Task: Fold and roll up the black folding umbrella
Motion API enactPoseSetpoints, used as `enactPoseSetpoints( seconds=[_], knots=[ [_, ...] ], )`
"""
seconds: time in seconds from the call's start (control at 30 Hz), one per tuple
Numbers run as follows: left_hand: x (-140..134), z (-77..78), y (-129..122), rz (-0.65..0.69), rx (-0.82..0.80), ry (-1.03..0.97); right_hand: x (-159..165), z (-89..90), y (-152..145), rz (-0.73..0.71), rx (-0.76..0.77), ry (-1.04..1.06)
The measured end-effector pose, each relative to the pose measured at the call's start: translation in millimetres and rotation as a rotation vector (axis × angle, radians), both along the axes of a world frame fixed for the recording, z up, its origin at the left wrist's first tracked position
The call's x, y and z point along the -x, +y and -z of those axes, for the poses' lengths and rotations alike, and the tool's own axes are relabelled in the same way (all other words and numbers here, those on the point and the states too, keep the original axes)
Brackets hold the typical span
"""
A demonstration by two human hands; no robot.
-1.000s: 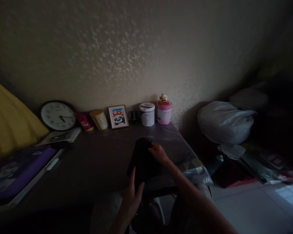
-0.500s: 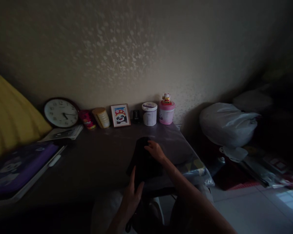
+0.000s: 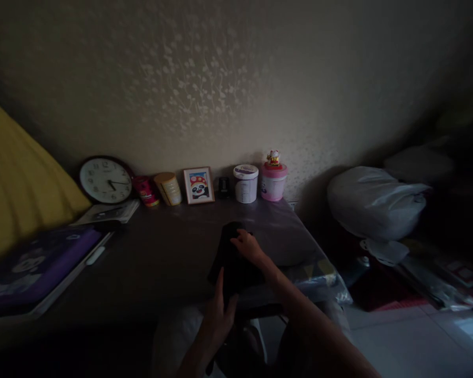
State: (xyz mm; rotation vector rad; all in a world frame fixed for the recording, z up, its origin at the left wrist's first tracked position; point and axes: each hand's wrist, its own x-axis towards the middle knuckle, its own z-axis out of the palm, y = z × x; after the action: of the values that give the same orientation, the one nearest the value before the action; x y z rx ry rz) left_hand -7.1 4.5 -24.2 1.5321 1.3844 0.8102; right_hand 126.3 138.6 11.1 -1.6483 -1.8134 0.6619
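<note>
A black, soft-looking cloth item [image 3: 230, 262] lies over the front part of the dark table, slightly right of the middle. The dim light hides its folds and exact kind. On its upper right part, my right hand [image 3: 248, 245] is closed, fingers bent and gripping the cloth. At the near left edge my left hand [image 3: 219, 317] holds the same item between the thumb and the outstretched index finger. The left hand's other fingers are hidden beneath or behind.
Along the wall stand a clock [image 3: 105, 181], a pink cup [image 3: 146, 191], a yellow-lidded canister [image 3: 168, 189], a framed panda picture [image 3: 199, 186], a white tub [image 3: 246, 185] and a pink tub [image 3: 273, 184] with a figurine. A purple case [image 3: 47, 262] lies left; a white bag [image 3: 374, 202] is right.
The view has shifted slightly, so everything on the table appears a little further right. Both hands stay on the black cloth item with almost the same grip.
</note>
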Motion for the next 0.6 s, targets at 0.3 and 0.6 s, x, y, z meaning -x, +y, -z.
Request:
enactPoseSetpoints(
  seconds=[0.3, 0.6],
  knots=[
    [-0.8, -1.9, -2.2, -0.03, -0.055, -0.02, 16.3, -4.2, -22.2, -0.188, -0.075, -0.159],
    [-2.5, -5.6, -1.6, 0.037, -0.092, 0.021, 17.1, -1.9, -27.7, -0.221, -0.168, -0.232]
  ],
)
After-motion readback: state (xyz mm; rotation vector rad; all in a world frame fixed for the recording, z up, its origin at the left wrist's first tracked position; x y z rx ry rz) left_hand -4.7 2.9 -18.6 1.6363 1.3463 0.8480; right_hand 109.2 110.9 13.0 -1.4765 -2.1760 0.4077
